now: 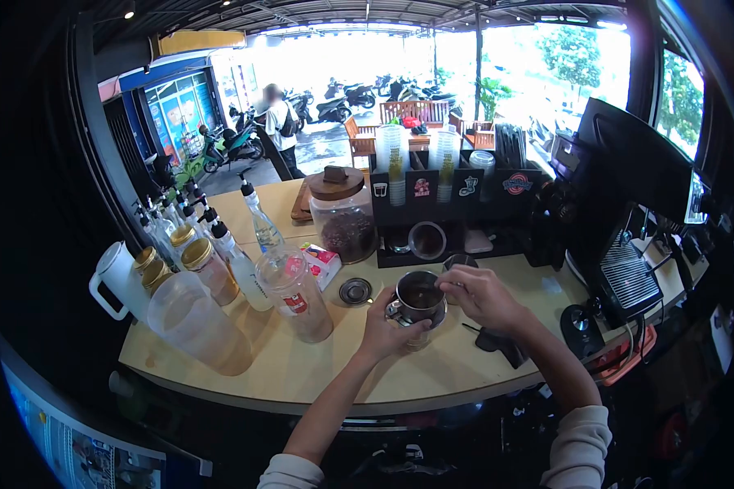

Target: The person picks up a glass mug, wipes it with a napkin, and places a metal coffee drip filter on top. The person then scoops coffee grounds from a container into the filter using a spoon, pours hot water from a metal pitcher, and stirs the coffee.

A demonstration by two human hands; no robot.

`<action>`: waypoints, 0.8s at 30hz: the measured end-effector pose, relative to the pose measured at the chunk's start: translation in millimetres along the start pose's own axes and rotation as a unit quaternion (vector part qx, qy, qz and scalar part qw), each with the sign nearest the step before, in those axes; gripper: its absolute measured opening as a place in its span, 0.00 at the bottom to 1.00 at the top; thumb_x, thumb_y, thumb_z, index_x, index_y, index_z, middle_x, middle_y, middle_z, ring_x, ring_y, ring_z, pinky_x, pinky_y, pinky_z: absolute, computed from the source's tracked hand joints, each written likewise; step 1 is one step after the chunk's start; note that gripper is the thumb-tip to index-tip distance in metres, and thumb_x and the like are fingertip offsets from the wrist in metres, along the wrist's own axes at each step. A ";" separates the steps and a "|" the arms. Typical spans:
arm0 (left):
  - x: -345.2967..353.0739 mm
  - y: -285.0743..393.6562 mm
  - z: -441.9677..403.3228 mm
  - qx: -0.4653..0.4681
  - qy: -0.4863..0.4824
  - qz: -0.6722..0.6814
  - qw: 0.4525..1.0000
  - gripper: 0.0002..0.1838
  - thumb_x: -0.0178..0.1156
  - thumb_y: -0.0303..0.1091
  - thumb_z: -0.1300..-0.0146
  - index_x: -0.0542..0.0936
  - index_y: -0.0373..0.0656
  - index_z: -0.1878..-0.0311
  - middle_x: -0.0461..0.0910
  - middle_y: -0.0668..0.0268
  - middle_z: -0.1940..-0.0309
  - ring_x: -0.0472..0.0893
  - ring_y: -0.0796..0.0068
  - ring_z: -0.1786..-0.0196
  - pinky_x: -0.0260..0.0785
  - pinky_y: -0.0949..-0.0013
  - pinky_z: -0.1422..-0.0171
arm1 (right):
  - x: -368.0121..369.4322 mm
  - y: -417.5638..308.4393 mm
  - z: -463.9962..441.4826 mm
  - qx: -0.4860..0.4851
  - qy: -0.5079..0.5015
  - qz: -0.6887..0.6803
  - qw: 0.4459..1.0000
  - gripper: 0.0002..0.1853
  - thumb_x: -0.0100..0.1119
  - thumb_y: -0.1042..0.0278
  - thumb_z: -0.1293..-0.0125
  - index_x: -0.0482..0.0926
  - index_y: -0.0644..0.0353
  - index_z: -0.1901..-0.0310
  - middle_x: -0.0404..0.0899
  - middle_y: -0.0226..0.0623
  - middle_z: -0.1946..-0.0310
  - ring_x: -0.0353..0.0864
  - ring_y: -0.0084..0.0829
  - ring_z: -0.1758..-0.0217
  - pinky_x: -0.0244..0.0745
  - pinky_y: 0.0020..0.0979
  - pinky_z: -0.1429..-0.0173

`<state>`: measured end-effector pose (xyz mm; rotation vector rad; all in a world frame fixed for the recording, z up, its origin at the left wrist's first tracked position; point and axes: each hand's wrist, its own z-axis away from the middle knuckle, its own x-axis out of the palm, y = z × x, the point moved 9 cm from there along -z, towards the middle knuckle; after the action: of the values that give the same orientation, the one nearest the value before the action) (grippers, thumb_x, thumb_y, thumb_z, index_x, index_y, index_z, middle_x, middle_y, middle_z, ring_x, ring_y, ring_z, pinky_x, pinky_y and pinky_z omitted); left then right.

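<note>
Midway along the table (294, 371), inward of its near edge, we see the left hand (387, 328), its grip around the metal cup (420, 295). The right hand (483, 295) is at the rim; its grip we cannot tell. Uneven pressure there could tip the cup. Its mouth faces upward, long axis roughly vertical.

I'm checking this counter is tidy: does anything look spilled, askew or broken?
Nothing stands out. No clear spill or breakage shows on the counter; the round metal piece lies flat near the left hand, which holds the metal cup. Tiny drips might not show.
</note>
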<state>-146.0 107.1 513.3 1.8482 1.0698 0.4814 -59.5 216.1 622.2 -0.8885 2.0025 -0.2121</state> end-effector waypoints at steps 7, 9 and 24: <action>-1.2 -3.6 -0.3 0.007 0.004 -0.008 1.000 0.35 0.77 0.37 0.58 0.73 0.40 0.46 0.79 0.62 0.54 0.79 0.71 0.49 0.71 0.67 0.42 | 4.5 2.1 -0.8 0.008 0.001 -0.018 1.000 0.06 0.56 0.71 0.34 0.76 0.64 0.60 0.78 0.43 0.67 0.80 0.44 0.66 0.74 0.38 0.62; -1.7 -2.5 -1.5 0.013 0.004 -0.010 1.000 0.35 0.77 0.37 0.58 0.73 0.40 0.46 0.79 0.62 0.54 0.79 0.71 0.49 0.71 0.67 0.42 | -0.1 -0.2 -4.0 0.014 -0.003 0.014 1.000 0.06 0.56 0.71 0.34 0.76 0.65 0.60 0.78 0.43 0.67 0.80 0.44 0.66 0.74 0.38 0.62; -1.8 -5.2 -0.5 0.009 0.003 -0.007 1.000 0.37 0.77 0.38 0.59 0.72 0.38 0.44 0.79 0.61 0.53 0.79 0.69 0.48 0.71 0.65 0.42 | 0.0 6.8 -7.7 0.017 0.002 -0.009 1.000 0.06 0.56 0.73 0.34 0.76 0.66 0.61 0.77 0.44 0.70 0.80 0.41 0.68 0.73 0.36 0.64</action>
<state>-149.8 107.0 509.3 1.8554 1.0944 0.4713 -69.1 219.6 623.5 -0.8853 1.9890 -0.2577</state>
